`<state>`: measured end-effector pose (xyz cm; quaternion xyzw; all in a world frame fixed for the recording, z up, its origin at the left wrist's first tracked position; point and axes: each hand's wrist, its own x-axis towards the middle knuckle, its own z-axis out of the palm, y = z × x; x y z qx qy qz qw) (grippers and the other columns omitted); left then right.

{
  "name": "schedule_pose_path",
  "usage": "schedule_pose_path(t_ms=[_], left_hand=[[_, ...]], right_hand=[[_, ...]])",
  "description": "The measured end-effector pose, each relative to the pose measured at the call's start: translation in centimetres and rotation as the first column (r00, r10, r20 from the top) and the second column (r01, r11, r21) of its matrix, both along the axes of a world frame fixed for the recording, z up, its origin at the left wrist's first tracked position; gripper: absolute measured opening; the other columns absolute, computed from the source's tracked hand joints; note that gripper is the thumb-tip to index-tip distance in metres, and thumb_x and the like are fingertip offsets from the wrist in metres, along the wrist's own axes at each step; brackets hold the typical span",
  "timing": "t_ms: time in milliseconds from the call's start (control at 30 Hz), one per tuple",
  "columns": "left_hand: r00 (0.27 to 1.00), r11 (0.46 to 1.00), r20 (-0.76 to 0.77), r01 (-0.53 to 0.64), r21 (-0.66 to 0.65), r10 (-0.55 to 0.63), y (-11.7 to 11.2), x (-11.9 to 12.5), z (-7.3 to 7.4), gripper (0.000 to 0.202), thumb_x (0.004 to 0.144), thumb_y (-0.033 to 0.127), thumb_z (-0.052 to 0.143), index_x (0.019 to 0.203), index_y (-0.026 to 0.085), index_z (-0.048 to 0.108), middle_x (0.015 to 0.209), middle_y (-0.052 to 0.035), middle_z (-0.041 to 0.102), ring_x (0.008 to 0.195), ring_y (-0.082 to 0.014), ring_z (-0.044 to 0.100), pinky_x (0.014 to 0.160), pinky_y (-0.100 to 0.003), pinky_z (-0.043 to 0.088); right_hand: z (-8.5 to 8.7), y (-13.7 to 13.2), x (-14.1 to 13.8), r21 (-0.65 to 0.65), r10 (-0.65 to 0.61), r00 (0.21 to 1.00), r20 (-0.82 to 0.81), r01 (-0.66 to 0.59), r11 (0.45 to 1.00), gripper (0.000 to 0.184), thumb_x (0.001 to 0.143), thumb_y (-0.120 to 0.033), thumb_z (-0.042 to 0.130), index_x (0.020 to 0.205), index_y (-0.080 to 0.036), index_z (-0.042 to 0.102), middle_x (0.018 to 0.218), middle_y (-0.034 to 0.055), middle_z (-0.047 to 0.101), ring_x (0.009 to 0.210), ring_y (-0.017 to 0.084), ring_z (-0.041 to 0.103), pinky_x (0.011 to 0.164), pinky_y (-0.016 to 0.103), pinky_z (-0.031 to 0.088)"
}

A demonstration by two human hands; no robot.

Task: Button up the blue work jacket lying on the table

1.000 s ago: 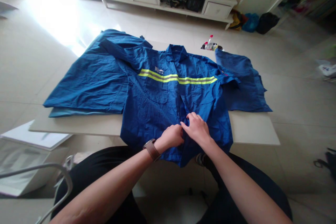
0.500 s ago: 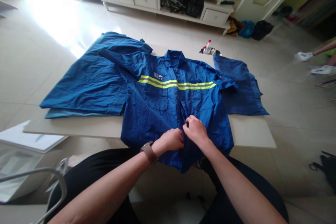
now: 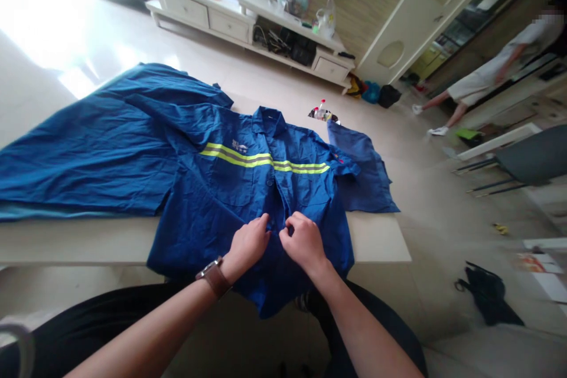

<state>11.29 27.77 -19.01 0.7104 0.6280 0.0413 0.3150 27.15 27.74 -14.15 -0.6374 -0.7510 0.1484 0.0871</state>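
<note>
A blue work shirt (image 3: 221, 201) with a yellow and grey reflective stripe across the chest lies front up, collar away from me. Its lower hem hangs over the table's near edge. My left hand (image 3: 251, 243), below a brown watch strap, is closed on the left side of the front opening. On the other side of the opening, my right hand (image 3: 305, 240) pinches the placket edge. Between the hands the opening gapes slightly. The fingertips of both hands are partly hidden.
More blue garments lie folded on the table (image 3: 381, 242): a large pile (image 3: 88, 147) at left and a smaller one (image 3: 361, 168) at right. Bottles (image 3: 321, 109) stand beyond it. A white cabinet (image 3: 225, 23) lines the wall. A person (image 3: 491, 71) stands at far right, near a chair (image 3: 531, 156).
The view has swung to the right, bringing the person and chair into sight. Both hands have moved slightly up the shirt front, and the gap between them is a little wider.
</note>
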Motion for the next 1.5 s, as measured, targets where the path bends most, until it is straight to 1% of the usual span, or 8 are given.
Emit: schedule_pose_path(t_ms=[100, 333, 800, 1000, 1100, 1233, 1367, 1500], left_hand=[[1.000, 1.000, -0.016, 0.011, -0.016, -0.011, 0.1, 0.1, -0.2, 0.032, 0.098, 0.029, 0.050, 0.129, 0.021, 0.054, 0.126, -0.0124, 0.069, 0.111, -0.0260, 0.069, 0.089, -0.034, 0.052], [0.999, 0.999, -0.034, 0.038, 0.028, -0.037, 0.0, 0.4, -0.6, 0.049, 0.099, 0.026, 0.047, 0.147, 0.020, 0.041, 0.143, -0.0163, 0.059, 0.118, -0.0271, 0.067, 0.097, -0.036, 0.052], [0.997, 0.997, -0.044, 0.061, 0.054, -0.058, 0.2, 0.6, -1.5, 0.046, 0.099, 0.023, 0.044, 0.144, 0.017, 0.042, 0.140, -0.0153, 0.061, 0.120, -0.0252, 0.065, 0.097, -0.033, 0.052], [0.994, 0.990, -0.062, 0.092, 0.109, -0.086, 0.4, 0.4, -1.9, 0.036, 0.099, 0.017, 0.038, 0.132, 0.017, 0.051, 0.131, -0.0145, 0.064, 0.106, -0.0224, 0.069, 0.088, -0.032, 0.052], [0.992, 0.980, -0.054, 0.122, 0.159, -0.115, 0.4, 0.4, -1.1, 0.036, 0.098, 0.015, 0.038, 0.131, 0.017, 0.050, 0.125, -0.0138, 0.066, 0.101, -0.0232, 0.069, 0.083, -0.033, 0.051], [0.990, 0.967, 0.004, 0.140, 0.214, -0.144, 0.3, 0.2, 0.8, 0.027, 0.098, 0.015, 0.038, 0.118, 0.019, 0.055, 0.111, -0.0097, 0.069, 0.094, -0.0227, 0.068, 0.076, -0.032, 0.048], [0.981, 0.967, 0.117, 0.125, 0.221, -0.153, -0.1, -0.2, 2.5, 0.022, 0.098, 0.014, 0.039, 0.104, 0.020, 0.059, 0.102, -0.0074, 0.069, 0.088, -0.0200, 0.067, 0.074, -0.030, 0.046], [0.963, 0.971, 0.236, 0.076, 0.227, -0.131, -0.5, -0.4, 3.4, 0.018, 0.097, 0.015, 0.043, 0.097, 0.020, 0.060, 0.097, -0.0060, 0.070, 0.086, -0.0190, 0.065, 0.075, -0.029, 0.044]], right_hand=[[0.6, -0.6, 0.3, 0.044, 0.020, 1.000, -0.005, -0.020, 0.999, 0.012, 0.084, -0.021, 0.055, 0.075, -0.020, 0.061, 0.082, 0.0018, 0.063, 0.076, 0.015, 0.060, 0.071, 0.025, 0.041], [0.9, -2.0, 0.7, 0.083, 0.181, 0.980, -0.081, -0.175, 0.981, 0.012, 0.081, -0.019, 0.054, 0.070, -0.019, 0.055, 0.076, 0.0011, 0.058, 0.067, 0.012, 0.053, 0.066, 0.025, 0.036], [0.1, -1.8, 0.2, 0.051, 0.210, 0.977, -0.036, -0.208, 0.977, 0.012, 0.086, -0.020, 0.055, 0.076, -0.020, 0.060, 0.084, 0.0014, 0.061, 0.074, 0.013, 0.057, 0.068, 0.024, 0.038], [-0.9, -1.6, 0.3, 0.091, 0.165, 0.982, -0.095, -0.157, 0.983, 0.012, 0.084, -0.017, 0.057, 0.072, -0.020, 0.060, 0.079, 0.0013, 0.060, 0.071, 0.013, 0.056, 0.067, 0.025, 0.038], [-1.2, -1.5, 0.1, 0.121, 0.117, 0.981, -0.158, -0.099, 0.988, 0.013, 0.085, -0.017, 0.058, 0.073, -0.020, 0.061, 0.079, 0.0017, 0.060, 0.072, 0.014, 0.057, 0.068, 0.025, 0.039], [-1.2, -1.3, -0.1, 0.143, 0.078, 0.967, -0.241, -0.044, 0.989, 0.012, 0.088, -0.016, 0.056, 0.078, -0.020, 0.062, 0.081, 0.0025, 0.060, 0.075, 0.015, 0.058, 0.071, 0.026, 0.041], [-0.9, -1.3, -0.3, 0.159, 0.091, 0.952, -0.293, -0.045, 0.986, 0.012, 0.089, -0.016, 0.055, 0.078, -0.020, 0.061, 0.081, 0.0024, 0.059, 0.075, 0.015, 0.058, 0.070, 0.026, 0.041], [-0.5, -1.4, -0.2, 0.188, 0.111, 0.929, -0.352, -0.046, 0.981, 0.012, 0.088, -0.017, 0.055, 0.077, -0.019, 0.060, 0.080, 0.0020, 0.057, 0.073, 0.014, 0.056, 0.069, 0.026, 0.041]])
